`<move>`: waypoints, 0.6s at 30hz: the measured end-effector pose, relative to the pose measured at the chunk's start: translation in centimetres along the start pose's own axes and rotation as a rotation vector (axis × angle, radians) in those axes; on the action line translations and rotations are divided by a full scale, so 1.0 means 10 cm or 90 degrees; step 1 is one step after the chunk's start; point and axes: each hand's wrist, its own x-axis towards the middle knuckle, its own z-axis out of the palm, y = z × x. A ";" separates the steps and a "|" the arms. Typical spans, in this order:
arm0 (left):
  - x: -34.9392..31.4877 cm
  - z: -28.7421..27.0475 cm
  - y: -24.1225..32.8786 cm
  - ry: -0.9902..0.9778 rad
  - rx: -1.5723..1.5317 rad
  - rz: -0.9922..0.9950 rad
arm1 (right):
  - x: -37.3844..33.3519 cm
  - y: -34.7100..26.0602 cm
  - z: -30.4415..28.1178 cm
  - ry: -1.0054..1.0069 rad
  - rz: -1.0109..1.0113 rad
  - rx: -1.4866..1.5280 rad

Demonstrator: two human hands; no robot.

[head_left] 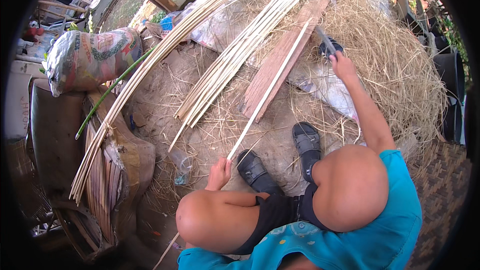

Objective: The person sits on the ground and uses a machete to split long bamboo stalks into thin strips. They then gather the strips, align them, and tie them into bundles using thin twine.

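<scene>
My left hand, beside my left knee, is closed round a long pale bamboo strip. The strip runs away from me over a reddish-brown wooden board; a thin length also shows behind my left knee. Out to the right, my right arm is stretched forward, and my right hand grips a knife. Its blade points up and to the left, close to the board's right edge and apart from the strip. A dark round object lies behind the knife.
Loose bamboo strips lie left of the board. A tied bundle of strips rests farther left, beside a green stalk and a stuffed sack. Shavings heap at right. A clear plastic cup lies near my left foot.
</scene>
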 end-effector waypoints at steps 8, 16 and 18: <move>0.72 0.10 0.33 -0.061 -0.020 -0.073 | -1.40 -1.18 0.06 -0.214 -0.293 0.165; 0.45 0.00 0.21 -0.059 0.017 -0.105 | -1.17 -1.13 0.02 -0.228 -0.267 0.137; 0.30 -0.02 0.16 -0.041 0.018 -0.105 | -1.18 -1.06 0.08 -0.220 -0.347 0.106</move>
